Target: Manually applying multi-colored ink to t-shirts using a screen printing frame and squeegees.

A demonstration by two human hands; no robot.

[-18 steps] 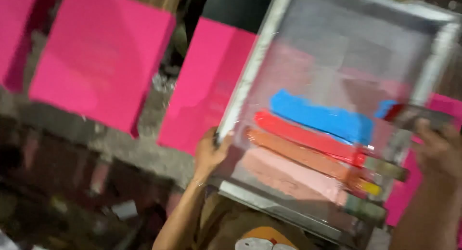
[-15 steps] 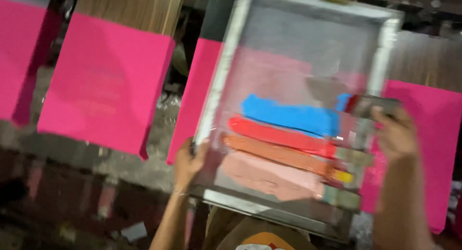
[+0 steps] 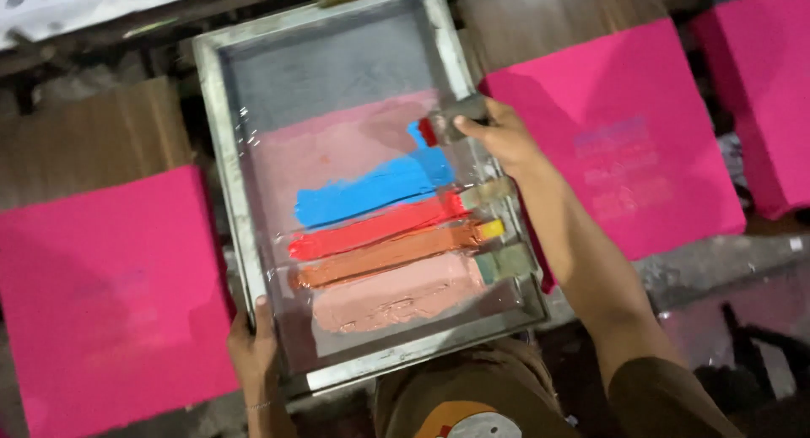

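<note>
Where the far left of the frame begins, a bright pink sheet [image 3: 101,303] lies flat on the bench, with a bare brown board [image 3: 93,138] above it. Just right of that sheet, at the lower middle, the person's left hand [image 3: 251,349] clasps the near left corner of a metal-framed printing screen [image 3: 221,151], fingers curled round the frame's edge and thumb on top. That screen fills the middle of the frame, slightly tilted, its mesh grey at the top and pale pink lower down. Across the mesh run four bands of ink, stacked from upper to lower: blue [image 3: 371,189], red [image 3: 371,229], orange [image 3: 380,256] and salmon pink [image 3: 396,290]. At their right ends sit small scraper blocks, one per band. Toward the upper right of the screen, the right hand [image 3: 506,138] is closed on a small squeegee [image 3: 456,121] with a dab of red at its left tip, resting against the mesh beside the frame's right rail. Further right lies another pink sheet [image 3: 624,151], faintly printed, and a third [image 3: 764,92] touches the frame's right edge.
</note>
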